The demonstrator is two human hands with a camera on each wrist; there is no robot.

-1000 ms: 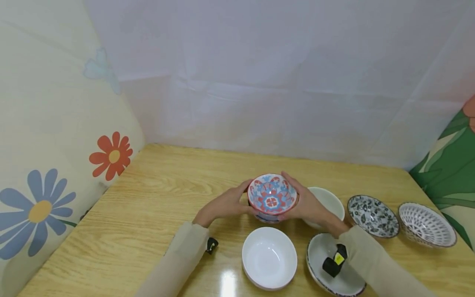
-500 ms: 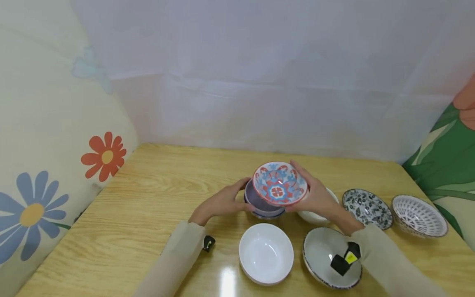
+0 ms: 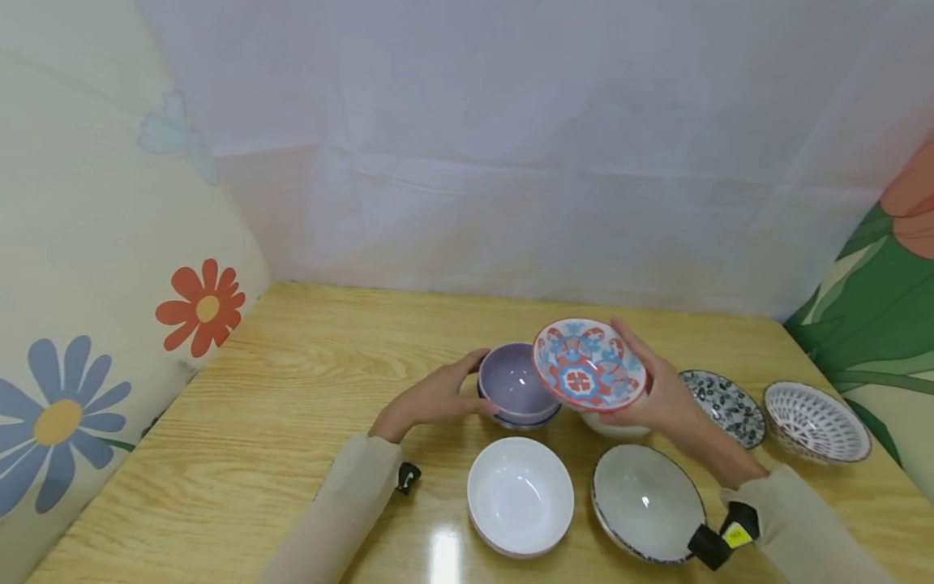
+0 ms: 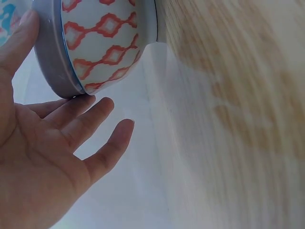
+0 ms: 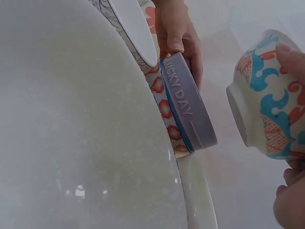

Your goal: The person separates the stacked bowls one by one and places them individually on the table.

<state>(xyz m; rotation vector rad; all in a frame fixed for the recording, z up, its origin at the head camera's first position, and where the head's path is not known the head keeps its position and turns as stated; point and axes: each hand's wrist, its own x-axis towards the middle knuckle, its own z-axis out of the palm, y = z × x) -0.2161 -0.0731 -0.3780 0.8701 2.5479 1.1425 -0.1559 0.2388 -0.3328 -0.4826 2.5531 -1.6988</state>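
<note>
My right hand [image 3: 657, 397] grips the right side of a small bowl [image 3: 587, 365] with a red, blue and white pattern, raised and tilted. Its thumb and fingers [image 5: 295, 191] show at opposite sides of that bowl in the right wrist view. Left of it, a lavender bowl [image 3: 516, 385] stands on the table, with raised letters on its outer band [image 5: 186, 95]. Below this band is a blue-edged white wall with a red pattern [image 4: 102, 43]. My left hand [image 3: 438, 395] holds the lavender bowl's left side, thumb and fingertips at its rim.
A plain white bowl [image 3: 520, 496] and a grey-white dark-rimmed bowl [image 3: 645, 503] stand nearest. A pale bowl [image 3: 616, 427] is mostly hidden behind the raised bowl. Rightward are a dark-leafed bowl [image 3: 722, 405] and a lattice-patterned bowl [image 3: 817, 422], on the wooden table [image 3: 343, 357].
My right hand has lifted the red and blue patterned bowl out of the lavender bowl and carried it right, uncovering the lavender inside. My left hand has stayed at the lavender bowl.
</note>
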